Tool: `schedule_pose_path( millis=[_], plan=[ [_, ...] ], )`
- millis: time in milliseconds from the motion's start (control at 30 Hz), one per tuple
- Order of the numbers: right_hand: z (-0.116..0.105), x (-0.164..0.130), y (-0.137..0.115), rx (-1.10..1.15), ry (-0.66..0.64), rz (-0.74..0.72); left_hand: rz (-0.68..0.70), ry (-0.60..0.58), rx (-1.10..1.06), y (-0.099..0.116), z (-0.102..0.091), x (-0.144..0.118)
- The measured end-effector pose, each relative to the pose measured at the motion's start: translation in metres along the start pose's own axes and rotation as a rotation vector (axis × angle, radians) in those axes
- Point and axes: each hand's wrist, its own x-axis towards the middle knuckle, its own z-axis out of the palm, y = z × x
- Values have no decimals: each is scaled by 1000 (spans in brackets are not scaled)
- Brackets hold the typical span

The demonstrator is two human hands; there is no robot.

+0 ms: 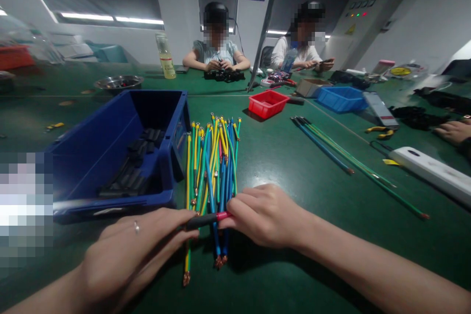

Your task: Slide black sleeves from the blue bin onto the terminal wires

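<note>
My left hand (147,240), with a ring on one finger, pinches a short black sleeve (202,222). My right hand (263,213) is closed on a red cable (222,216) that meets the sleeve end to end or runs into it; I cannot tell which. Most of the red cable is hidden in my right fist. Beneath and beyond both hands lies a bundle of cut cables (211,167), blue, green and yellow-green, with metal lugs at the far ends and bare copper at several near ends. Left of it, a dark blue bin (172,157) contains several black sleeves (128,176).
Loose cables (327,144) lie to the right, near a white power strip (430,171). Farther back are a red tray (268,103), a blue tray (340,99), a metal bowl (118,84) and a bottle (166,56). Two people sit across the green table; another person's hand (454,130) rests at the right edge.
</note>
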Motion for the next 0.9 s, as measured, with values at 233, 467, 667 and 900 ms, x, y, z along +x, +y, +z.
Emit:
schedule_pose_path(
  millis=[233,467,667,900],
  plan=[
    [-1,2,-1,21,-43,-12,78,-69,-45,-2,-2,-3],
    [1,-2,1,22,-140,6,167,-95,38,-17,-3,-4],
    [2,-3,1,28,-170,18,212,-73,82,-16,-2,-3],
    [3,-2,0,52,-194,20,103,-46,26,1,2,-2]
  ],
)
